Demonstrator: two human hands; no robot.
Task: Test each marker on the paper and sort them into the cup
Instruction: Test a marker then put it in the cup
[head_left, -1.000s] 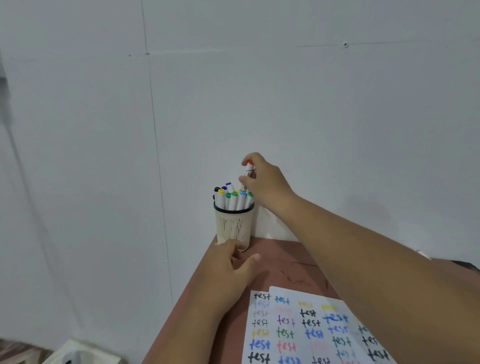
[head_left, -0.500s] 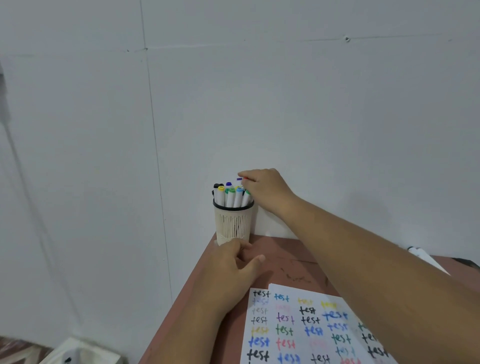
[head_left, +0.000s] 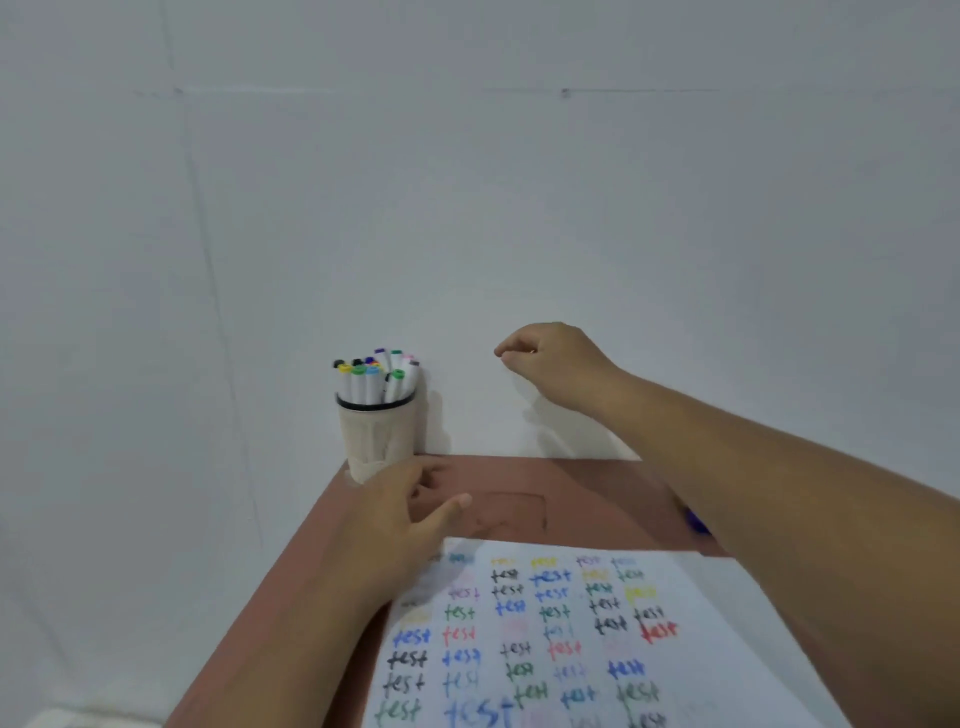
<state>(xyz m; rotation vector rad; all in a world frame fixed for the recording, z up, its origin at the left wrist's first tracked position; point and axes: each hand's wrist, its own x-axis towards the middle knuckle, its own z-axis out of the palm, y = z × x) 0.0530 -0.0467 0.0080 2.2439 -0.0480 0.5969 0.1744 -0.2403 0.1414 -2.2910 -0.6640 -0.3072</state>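
A beige cup (head_left: 376, 434) with a black rim stands at the table's far left corner against the wall. Several capped markers (head_left: 375, 375) stand upright in it. My left hand (head_left: 402, 512) rests on the table just in front of the cup's base with its thumb stretched out to the right; its fingertips reach the base. My right hand (head_left: 550, 358) hovers in the air to the right of the cup, fingers loosely curled, holding nothing. The white paper (head_left: 571, 623), covered with the word "test" in many colours, lies in front of me.
The brown table (head_left: 519, 499) butts against a white wall (head_left: 467, 208). A purple marker end (head_left: 696, 522) peeks out from under my right forearm, near the paper's far right corner. The table's left edge drops off just beside the cup.
My right hand pushed the red-capped marker down into the cup, let it go and moved away to the right. The view has shifted. My left hand has stayed by the cup's base.
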